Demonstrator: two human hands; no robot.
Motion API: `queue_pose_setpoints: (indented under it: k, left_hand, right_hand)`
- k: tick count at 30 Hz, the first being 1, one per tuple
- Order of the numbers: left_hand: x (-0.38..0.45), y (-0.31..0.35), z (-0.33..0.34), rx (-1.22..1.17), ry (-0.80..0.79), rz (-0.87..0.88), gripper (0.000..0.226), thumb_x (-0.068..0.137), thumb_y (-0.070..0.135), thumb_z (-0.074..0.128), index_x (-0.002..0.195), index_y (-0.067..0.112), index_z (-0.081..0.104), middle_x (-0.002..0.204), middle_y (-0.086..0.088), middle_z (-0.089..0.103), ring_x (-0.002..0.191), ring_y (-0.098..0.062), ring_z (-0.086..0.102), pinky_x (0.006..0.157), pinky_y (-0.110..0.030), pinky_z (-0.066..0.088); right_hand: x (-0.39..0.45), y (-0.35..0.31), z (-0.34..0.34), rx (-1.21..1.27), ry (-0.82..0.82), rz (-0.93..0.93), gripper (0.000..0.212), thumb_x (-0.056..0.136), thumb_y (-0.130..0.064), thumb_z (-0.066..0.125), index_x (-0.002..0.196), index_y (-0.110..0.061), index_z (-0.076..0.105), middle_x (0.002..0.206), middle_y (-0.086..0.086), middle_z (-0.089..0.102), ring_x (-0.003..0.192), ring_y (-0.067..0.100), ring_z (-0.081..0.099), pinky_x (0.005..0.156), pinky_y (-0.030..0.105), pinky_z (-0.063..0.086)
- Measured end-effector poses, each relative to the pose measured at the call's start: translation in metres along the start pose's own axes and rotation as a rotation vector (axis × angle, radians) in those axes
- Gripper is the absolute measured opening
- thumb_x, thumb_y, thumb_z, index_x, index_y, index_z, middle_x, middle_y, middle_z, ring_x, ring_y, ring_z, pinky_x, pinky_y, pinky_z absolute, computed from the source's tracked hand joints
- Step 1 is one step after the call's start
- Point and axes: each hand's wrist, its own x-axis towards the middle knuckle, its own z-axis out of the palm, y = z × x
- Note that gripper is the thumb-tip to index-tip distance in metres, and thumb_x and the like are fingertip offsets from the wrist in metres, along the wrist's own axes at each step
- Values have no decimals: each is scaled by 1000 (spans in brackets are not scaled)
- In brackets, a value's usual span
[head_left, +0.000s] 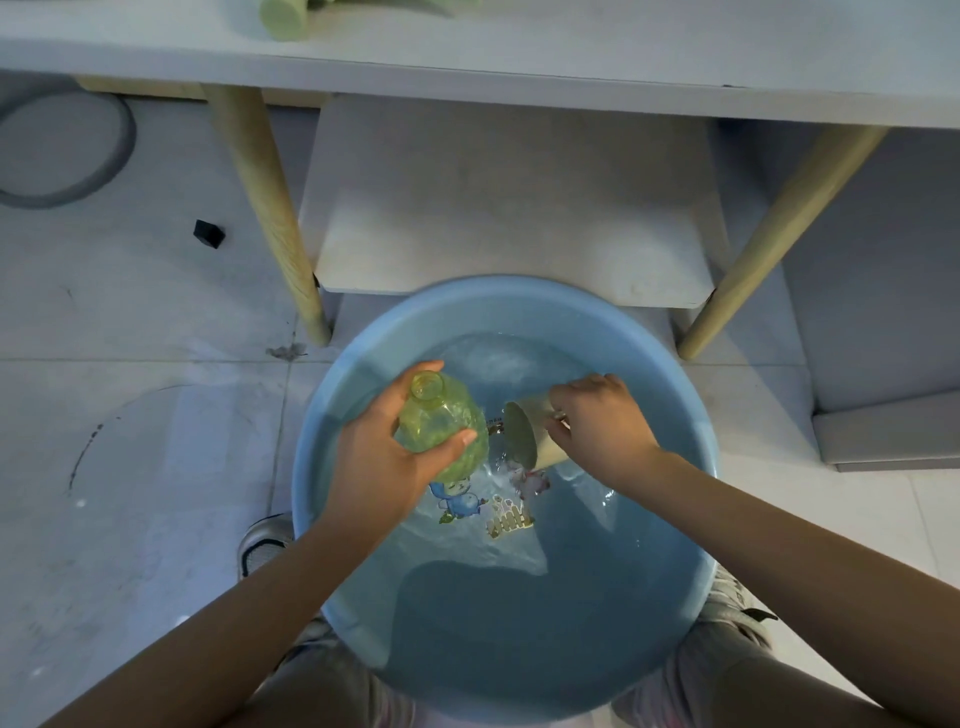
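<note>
Closest in, the person's knees flank a blue plastic basin (675, 597) standing on the tiled floor (130, 312), with a grey shoe (260, 545) just outside its left wall and another shoe (737, 603) at its right; the basin holds clear water, and a cartoon print (462, 501) shows through on its bottom; both forearms reach in over the near rim. Over the middle of the basin the left hand (384, 457) grips a translucent green bottle (444, 426), fingers and thumb wrapped round its body, the uncapped mouth pointing up and away; just beside it, not quite touching, the right hand (602, 421) holds a beige cup (524, 434) by its base end, fingers curled on it, the cup tipped on its side so that its mouth faces the bottle and its lower rim meets the water; the two hands stay apart, each clamped on its own vessel. Beyond the basin a white lower shelf (514, 208) spans between slanted wooden legs (265, 208); out on the floor to the left lie a small black block (209, 234) and, farther off, a curved grey hose (78, 150); farthest, the white table (519, 47) carries a pale green cup (284, 18) at the top edge of the view.
</note>
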Motion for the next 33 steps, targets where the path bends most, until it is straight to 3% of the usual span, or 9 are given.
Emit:
queue_pose_setpoints:
  k: [3, 5, 10, 13, 18, 23, 27, 33]
  left_hand:
    - [-1, 0, -1, 14, 15, -1, 61, 61, 55, 74, 117, 53, 51, 103, 16, 68, 100, -8, 64, 89, -40, 54]
    - [-1, 0, -2, 26, 26, 1, 60, 64, 48, 76, 118, 51, 51, 103, 17, 67, 99, -6, 63, 89, -39, 54]
    - [-2, 1, -5, 32, 73, -5, 61, 65, 48, 76, 121, 48, 52, 106, 18, 67, 102, -6, 63, 90, -38, 54]
    - [0, 3, -5, 33, 91, -13, 61, 64, 50, 75, 120, 50, 51, 106, 20, 66, 102, -4, 62, 90, -38, 54]
    - [0, 3, -5, 44, 73, -19, 60, 63, 51, 74, 117, 55, 49, 103, 21, 66, 101, -3, 62, 91, -37, 53]
    - [-1, 4, -1, 16, 35, -3, 57, 63, 46, 77, 112, 59, 51, 106, 20, 65, 103, -3, 61, 94, -37, 51]
    - [-1, 5, 1, 11, -20, 16, 58, 69, 37, 82, 116, 54, 52, 109, 15, 65, 105, -5, 61, 93, -38, 52]
    - [0, 10, 4, 64, -13, 53, 60, 69, 26, 84, 117, 45, 54, 107, 16, 67, 105, 1, 60, 96, -28, 49]
  right_hand:
    - [0, 3, -4, 253, 26, 102, 41, 72, -7, 71, 56, -19, 35, 52, 1, 47, 59, 30, 49, 56, 26, 27]
    - [-1, 9, -8, 427, -5, 281, 38, 81, -14, 67, 56, -18, 38, 56, 0, 45, 63, 24, 43, 53, 27, 24]
    - [-11, 23, -19, 788, -15, 601, 30, 81, -16, 68, 60, -6, 50, 60, 2, 47, 58, 13, 40, 53, 23, 32]
    - [-14, 28, -29, 939, 70, 682, 36, 81, -13, 67, 54, -12, 43, 51, -6, 37, 51, 7, 34, 51, 24, 28]
    - [-9, 26, -58, 953, 189, 651, 36, 82, -11, 67, 54, -12, 43, 46, -11, 36, 49, 6, 31, 46, 19, 25]
    - [-7, 13, -97, 831, 244, 495, 31, 82, -17, 70, 65, 2, 52, 55, 1, 41, 51, 8, 32, 45, 20, 24]
    - [-9, -5, -124, 744, 265, 375, 35, 81, -20, 71, 61, -5, 48, 42, -9, 38, 43, 7, 33, 42, 14, 22]
    - [-7, -28, -138, 547, 380, 190, 30, 75, -35, 65, 59, -17, 46, 50, -9, 43, 54, 4, 42, 49, 12, 27]
